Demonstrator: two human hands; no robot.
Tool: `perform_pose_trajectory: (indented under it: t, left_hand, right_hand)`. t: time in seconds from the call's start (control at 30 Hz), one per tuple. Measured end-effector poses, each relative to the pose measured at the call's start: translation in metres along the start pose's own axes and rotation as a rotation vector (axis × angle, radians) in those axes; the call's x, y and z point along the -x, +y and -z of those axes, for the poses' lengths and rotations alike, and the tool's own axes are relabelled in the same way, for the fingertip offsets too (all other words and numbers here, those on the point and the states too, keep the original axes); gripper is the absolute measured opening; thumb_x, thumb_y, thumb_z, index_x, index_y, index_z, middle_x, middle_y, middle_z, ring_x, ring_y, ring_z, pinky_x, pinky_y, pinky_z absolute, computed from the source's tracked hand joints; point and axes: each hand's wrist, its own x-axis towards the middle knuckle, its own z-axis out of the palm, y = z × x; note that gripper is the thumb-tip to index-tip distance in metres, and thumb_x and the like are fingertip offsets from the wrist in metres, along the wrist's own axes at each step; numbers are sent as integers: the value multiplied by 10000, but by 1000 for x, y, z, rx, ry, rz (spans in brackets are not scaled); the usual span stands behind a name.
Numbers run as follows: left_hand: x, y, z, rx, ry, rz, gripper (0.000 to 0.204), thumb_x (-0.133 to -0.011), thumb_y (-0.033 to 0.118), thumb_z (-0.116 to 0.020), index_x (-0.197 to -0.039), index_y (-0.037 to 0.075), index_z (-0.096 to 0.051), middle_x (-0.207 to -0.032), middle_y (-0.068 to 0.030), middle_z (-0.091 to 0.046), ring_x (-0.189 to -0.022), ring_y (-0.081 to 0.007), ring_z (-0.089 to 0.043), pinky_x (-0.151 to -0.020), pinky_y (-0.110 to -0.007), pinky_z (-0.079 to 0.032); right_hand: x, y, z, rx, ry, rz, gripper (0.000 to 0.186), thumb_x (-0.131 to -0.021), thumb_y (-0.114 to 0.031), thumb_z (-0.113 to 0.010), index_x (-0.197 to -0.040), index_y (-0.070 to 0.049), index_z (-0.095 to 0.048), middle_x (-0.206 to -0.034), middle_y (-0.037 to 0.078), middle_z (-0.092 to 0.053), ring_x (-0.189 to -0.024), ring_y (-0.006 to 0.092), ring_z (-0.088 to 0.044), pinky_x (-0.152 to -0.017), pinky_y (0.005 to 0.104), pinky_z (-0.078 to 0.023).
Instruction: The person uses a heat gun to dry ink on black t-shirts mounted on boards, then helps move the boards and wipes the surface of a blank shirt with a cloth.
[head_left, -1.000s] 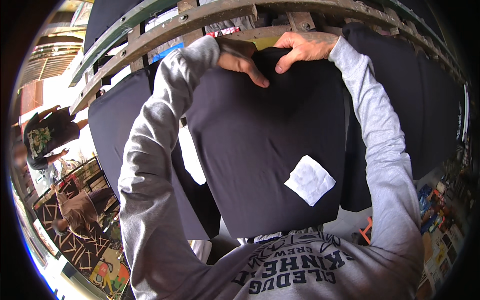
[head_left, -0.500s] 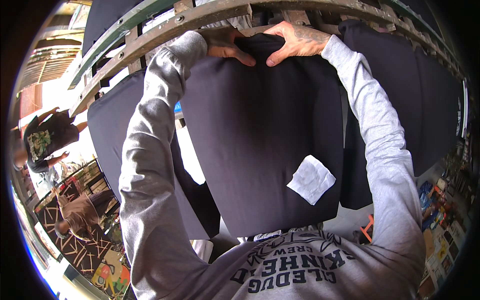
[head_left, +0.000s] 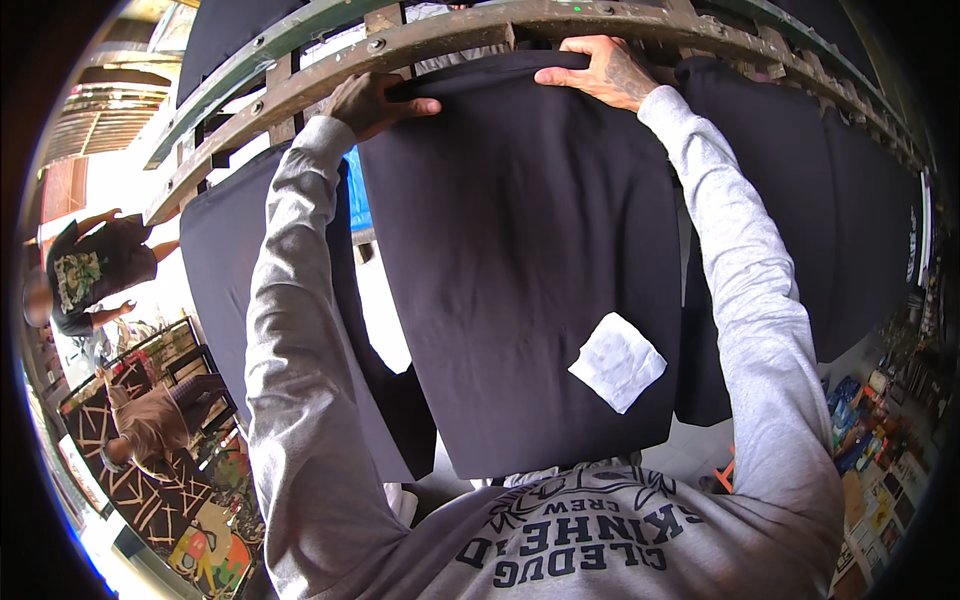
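A black cloth lies over a long board in front of me, with slight creases down its middle. At its far left corner my left hand grips the edge, thumb on top and fingers mostly hidden behind. My right hand holds the far edge further right, its thumb pointing inward over the cloth. Between the two hands the far edge is spread wide. A crumpled white square, like paper or thin fabric, rests on the near right part of the cloth.
Curved metal rails run beyond the cloth. More black-covered boards stand to the left and right. A person in a dark shirt and one in brown are off to the left. Assorted items sit at the lower right.
My hands have moved apart along the far edge, the left one farther left and the right one slightly right. The bunched cloth between them has spread out flatter.
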Motion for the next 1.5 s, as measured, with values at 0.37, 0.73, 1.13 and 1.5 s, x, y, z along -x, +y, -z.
perform_pose_trajectory:
  t: [0.37,0.73,1.13,1.5]
  left_hand:
    - [-3,-33,-17,-11,254,34,936,-594,898,-681,-964,40,-749,-898,-178,-726,-923,-342,-705,-847,-472,-530]
    - [70,-23,-40,418,636,447,639,-875,606,-713,-1102,9,-708,-1081,-225,-727,-1082,-279,-705,-850,-349,-546]
    - [64,-53,-86,1004,761,567,321,-855,423,-790,-939,114,-792,-667,60,-606,-608,-68,-520,-567,-250,-425]
    - [84,-30,-97,1359,511,637,600,-968,591,-581,-1181,43,-696,-1116,-60,-706,-897,-160,-640,-784,-297,-502]
  right_hand:
    - [-13,21,-17,201,251,-46,587,-797,-590,-793,-842,-24,-645,-660,122,-590,-639,239,-581,-684,398,-505]
    - [58,61,37,117,594,-371,460,-907,-478,-731,-794,-37,-671,-756,101,-698,-754,221,-695,-708,346,-532]
    - [48,79,13,-236,423,-664,286,-895,-297,-726,-928,-14,-737,-763,39,-680,-736,134,-608,-724,324,-502]
    - [88,137,-1,-803,427,-872,502,-979,-485,-635,-1168,-23,-683,-1114,68,-711,-1031,179,-636,-939,363,-493]
